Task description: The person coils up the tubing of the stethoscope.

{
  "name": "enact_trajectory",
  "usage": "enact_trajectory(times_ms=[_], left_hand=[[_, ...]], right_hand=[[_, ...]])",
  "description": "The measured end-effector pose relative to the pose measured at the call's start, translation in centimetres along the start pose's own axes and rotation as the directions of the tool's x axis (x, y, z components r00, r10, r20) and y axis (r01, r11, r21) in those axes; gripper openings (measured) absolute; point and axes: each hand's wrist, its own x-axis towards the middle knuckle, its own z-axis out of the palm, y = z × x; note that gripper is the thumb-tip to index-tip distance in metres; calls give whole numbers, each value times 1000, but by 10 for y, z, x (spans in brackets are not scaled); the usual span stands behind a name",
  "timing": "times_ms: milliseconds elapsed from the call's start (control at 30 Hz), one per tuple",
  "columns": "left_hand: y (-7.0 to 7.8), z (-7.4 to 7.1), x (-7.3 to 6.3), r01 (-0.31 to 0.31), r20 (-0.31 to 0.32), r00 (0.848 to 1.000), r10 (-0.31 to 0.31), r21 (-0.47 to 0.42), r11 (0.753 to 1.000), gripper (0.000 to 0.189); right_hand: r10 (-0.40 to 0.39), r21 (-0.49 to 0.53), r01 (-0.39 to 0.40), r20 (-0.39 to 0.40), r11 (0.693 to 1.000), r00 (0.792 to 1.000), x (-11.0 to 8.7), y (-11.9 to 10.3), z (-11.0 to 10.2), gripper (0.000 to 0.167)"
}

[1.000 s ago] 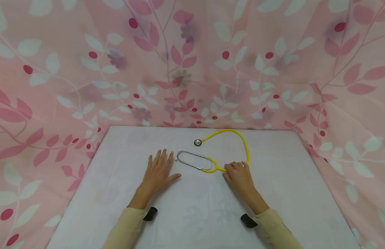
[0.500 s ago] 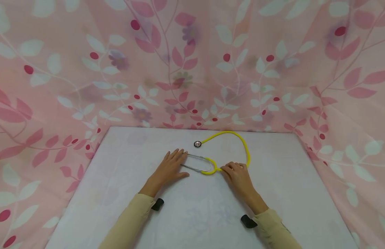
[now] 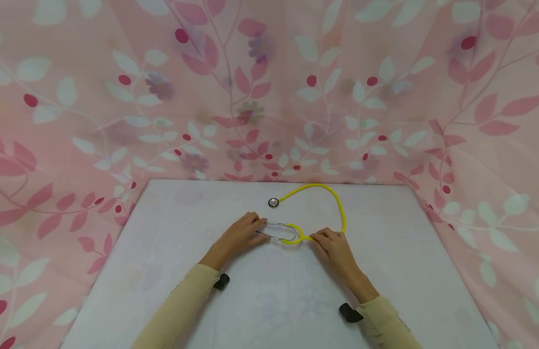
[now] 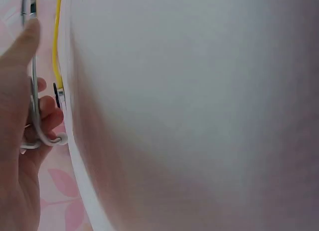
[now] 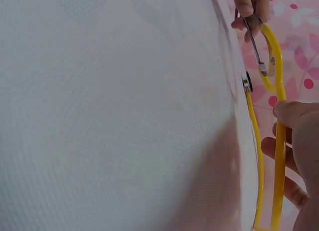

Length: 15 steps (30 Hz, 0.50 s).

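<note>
A stethoscope with yellow tubing (image 3: 342, 208) stretches between both hands. My left hand (image 3: 240, 235) grips its metal ear tubes (image 3: 275, 224) near the eartips. In the left wrist view, the thumb lies along one side, curled fingers lie behind the tubes, and a pale eartip (image 4: 62, 139) sticks out below. My right hand (image 3: 335, 246) pinches the yellow tube just past the Y-shaped fork (image 3: 302, 236). From the right wrist, the pinched tube (image 5: 279, 161) shows apart from the tabletop. The round chestpiece (image 3: 273, 202) lies on the table farther back, its tubing curving round to the right hand.
A white-covered table (image 3: 208, 203) spreads beneath the hands. Pink leaf-patterned curtains (image 3: 269, 97) hang behind it and along both sides. A dark wrist camera (image 3: 350, 313) sits by the right cuff and a second camera (image 3: 222, 281) by the left.
My left hand moved right from flat on the table to the ear tubes and closed its fingers round them. My right hand moved slightly along the yellow tube towards the fork.
</note>
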Motion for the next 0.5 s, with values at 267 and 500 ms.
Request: enact_trajectory(times_ms=[267, 500], left_hand=[[8, -7, -4, 49, 100, 994, -46, -33, 998, 58], [14, -12, -7, -6, 127, 992, 11, -35, 999, 62]], right_hand=[[2, -18, -2, 13, 1000, 1000, -2, 3, -4, 21], [-1, -24, 1, -10, 1000, 1000, 0, 6, -10, 24]])
